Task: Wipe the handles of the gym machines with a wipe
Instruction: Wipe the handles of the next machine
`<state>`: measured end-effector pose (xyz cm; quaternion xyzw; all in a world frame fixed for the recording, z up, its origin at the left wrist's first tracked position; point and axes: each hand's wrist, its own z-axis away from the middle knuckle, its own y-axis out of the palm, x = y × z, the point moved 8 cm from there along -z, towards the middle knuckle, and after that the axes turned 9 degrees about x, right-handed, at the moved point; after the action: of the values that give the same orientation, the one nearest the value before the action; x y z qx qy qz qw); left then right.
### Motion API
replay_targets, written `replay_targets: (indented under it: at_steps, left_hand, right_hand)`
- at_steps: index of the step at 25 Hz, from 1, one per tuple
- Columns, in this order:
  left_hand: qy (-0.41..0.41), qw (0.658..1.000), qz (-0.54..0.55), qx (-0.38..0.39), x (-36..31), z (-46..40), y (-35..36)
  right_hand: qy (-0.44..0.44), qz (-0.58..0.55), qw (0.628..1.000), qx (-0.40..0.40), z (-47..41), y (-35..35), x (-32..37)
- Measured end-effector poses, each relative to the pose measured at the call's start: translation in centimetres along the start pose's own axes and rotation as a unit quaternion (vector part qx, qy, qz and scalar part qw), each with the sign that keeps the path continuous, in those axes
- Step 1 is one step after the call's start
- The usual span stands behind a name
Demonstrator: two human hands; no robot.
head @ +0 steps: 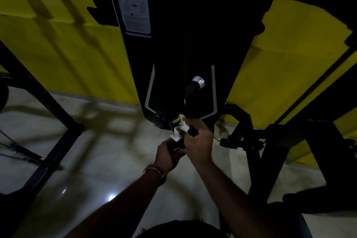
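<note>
A black handle bar (191, 89) with a silver end cap rises from the base of a black gym machine (183, 44) in the middle of the view. My right hand (197, 141) grips a crumpled white wipe (179, 127) wrapped round the lower part of that bar. Just below it, my left hand (168, 154), with a bracelet on the wrist, grips the bar's near end. The stretch of bar under both hands is hidden.
Yellow walls stand behind the machine. Black frame bars (58, 141) cross the pale tiled floor at left. More dark machine frames (270, 141) and a cable attachment lie at right. A dark padded seat edge shows at the bottom.
</note>
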<state>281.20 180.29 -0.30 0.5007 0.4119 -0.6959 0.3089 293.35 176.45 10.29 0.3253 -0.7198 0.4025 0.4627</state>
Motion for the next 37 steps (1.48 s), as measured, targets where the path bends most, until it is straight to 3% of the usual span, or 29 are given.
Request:
replay_targets:
  at_steps: [3,5,9,13,18,22,24,26,28,30,33,37]
  left_hand:
    - [-0.008,0.999,0.032,-0.005,-0.2,0.1,0.0]
    - [-0.014,0.999,0.046,0.001,-0.2,0.1,0.4]
    - [-0.027,0.998,0.063,-0.010,0.1,0.2,0.5]
    - [-0.046,0.989,0.138,-0.024,0.5,0.7,1.0]
    - [-0.059,0.984,0.164,-0.032,1.0,0.6,1.1]
    - [-0.057,0.986,0.154,-0.029,0.8,0.6,1.1]
    - [-0.060,0.985,0.162,-0.029,1.0,0.5,1.2]
    - [-0.059,0.986,0.152,-0.028,1.1,0.4,1.1]
    - [-0.061,0.987,0.145,-0.025,1.1,0.3,1.0]
    - [-0.064,0.986,0.151,-0.032,1.1,0.4,0.9]
    - [-0.065,0.987,0.138,-0.058,1.3,0.3,0.4]
    - [-0.067,0.993,0.081,-0.050,0.8,0.3,0.6]
  right_hand:
    - [0.025,0.037,0.999,0.028,1.4,-0.5,-3.2]
    - [0.054,-0.005,0.996,0.067,-0.1,0.0,-3.9]
    - [0.123,-0.148,0.945,0.264,-4.1,3.0,-3.9]
    - [0.093,-0.056,0.882,0.460,-5.2,3.5,-4.7]
    - [0.113,-0.160,0.864,0.464,-5.7,4.8,-2.7]
    - [0.038,-0.001,0.841,0.539,-4.2,4.5,-4.7]
    - [0.093,-0.065,0.882,0.458,-4.7,3.9,-4.5]
    - [0.128,-0.153,0.931,0.305,-4.7,2.9,-3.9]
    - [0.108,-0.139,0.970,0.167,-2.6,1.4,-3.8]
    - [0.064,-0.060,0.993,0.079,0.5,0.3,-4.1]
    - [0.006,0.015,1.000,0.008,1.6,0.3,-2.3]
    - [-0.035,0.068,0.997,0.006,-1.1,2.1,1.3]
